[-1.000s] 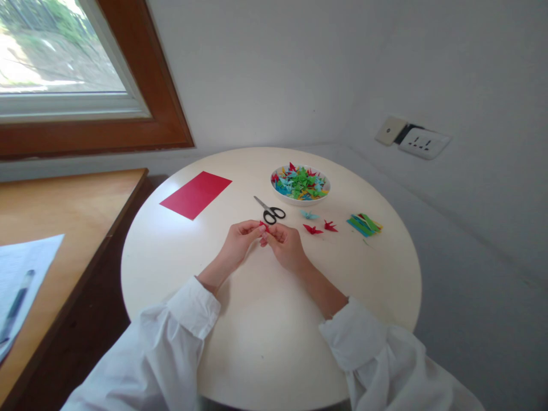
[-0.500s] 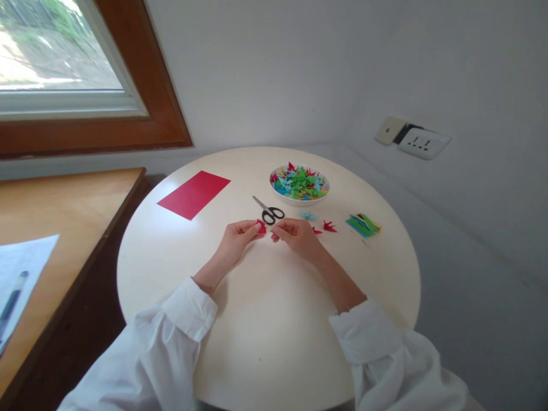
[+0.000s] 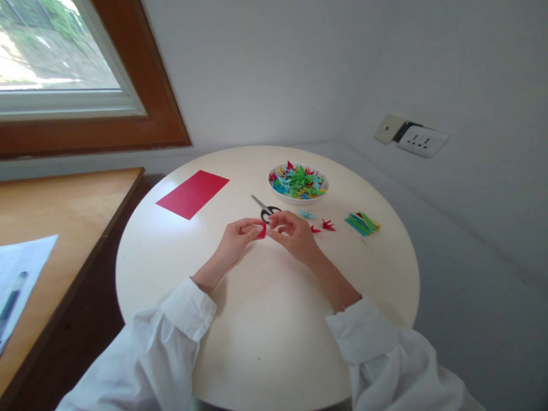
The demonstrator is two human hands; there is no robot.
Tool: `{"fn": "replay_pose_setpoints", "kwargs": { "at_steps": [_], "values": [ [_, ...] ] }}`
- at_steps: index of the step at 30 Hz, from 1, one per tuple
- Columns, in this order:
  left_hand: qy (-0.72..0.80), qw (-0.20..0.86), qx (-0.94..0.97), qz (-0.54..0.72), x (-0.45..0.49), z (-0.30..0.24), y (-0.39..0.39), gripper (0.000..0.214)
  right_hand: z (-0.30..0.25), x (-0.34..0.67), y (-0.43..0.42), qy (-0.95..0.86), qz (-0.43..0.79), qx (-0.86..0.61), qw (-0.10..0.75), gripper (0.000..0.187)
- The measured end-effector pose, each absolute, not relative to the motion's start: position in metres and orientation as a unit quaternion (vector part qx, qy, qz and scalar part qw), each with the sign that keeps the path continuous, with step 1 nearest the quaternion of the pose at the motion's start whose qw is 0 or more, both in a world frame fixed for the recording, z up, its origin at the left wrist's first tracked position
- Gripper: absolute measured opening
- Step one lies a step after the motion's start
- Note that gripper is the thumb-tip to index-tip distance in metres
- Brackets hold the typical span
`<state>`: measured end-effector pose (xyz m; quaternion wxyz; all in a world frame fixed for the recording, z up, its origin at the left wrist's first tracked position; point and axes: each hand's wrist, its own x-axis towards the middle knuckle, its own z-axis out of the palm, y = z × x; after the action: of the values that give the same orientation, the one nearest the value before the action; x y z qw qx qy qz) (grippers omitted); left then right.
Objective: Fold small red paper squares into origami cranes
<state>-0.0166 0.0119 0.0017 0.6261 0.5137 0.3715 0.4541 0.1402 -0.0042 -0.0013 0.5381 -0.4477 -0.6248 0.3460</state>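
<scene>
Both hands meet over the middle of the round cream table (image 3: 265, 319). My left hand (image 3: 235, 240) pinches a small folded piece of red paper (image 3: 261, 229) between thumb and fingers. My right hand (image 3: 293, 231) has its fingers curled and its fingertips touch the same red piece from the right. Black-handled scissors (image 3: 265, 208) lie just behind the hands. A white bowl (image 3: 298, 184) heaped with coloured folded paper figures stands further back.
A red paper sheet (image 3: 192, 193) lies at the back left. Right of the hands lie a small blue figure (image 3: 307, 214), two red ones (image 3: 329, 225) and a stack of coloured strips (image 3: 362, 224). A wooden desk (image 3: 51, 228) with paper and a pen (image 3: 11, 305) adjoins on the left.
My right hand drew away from the red piece to the right, then came back to touch it. The left hand kept its pinch almost in place.
</scene>
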Motion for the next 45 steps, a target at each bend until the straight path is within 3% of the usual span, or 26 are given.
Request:
{"fn": "replay_pose_setpoints", "kwargs": {
  "at_steps": [14, 38, 45],
  "values": [
    [0.381, 0.62, 0.497, 0.472, -0.0167, 0.0018, 0.0117, 0.028, -0.0059, 0.1389, -0.0048, -0.658, 0.305, -0.436, 0.533, 0.028],
    [0.408, 0.556, 0.556, 0.463, -0.016, 0.0093, 0.0105, 0.025, -0.0016, 0.1373, -0.0069, -0.707, 0.207, -0.476, 0.48, 0.001],
    [0.406, 0.552, 0.568, 0.456, -0.0171, 0.0047, 0.0114, 0.027, -0.0019, 0.137, -0.0072, -0.726, 0.186, -0.472, 0.464, 0.003]
  ]
}}
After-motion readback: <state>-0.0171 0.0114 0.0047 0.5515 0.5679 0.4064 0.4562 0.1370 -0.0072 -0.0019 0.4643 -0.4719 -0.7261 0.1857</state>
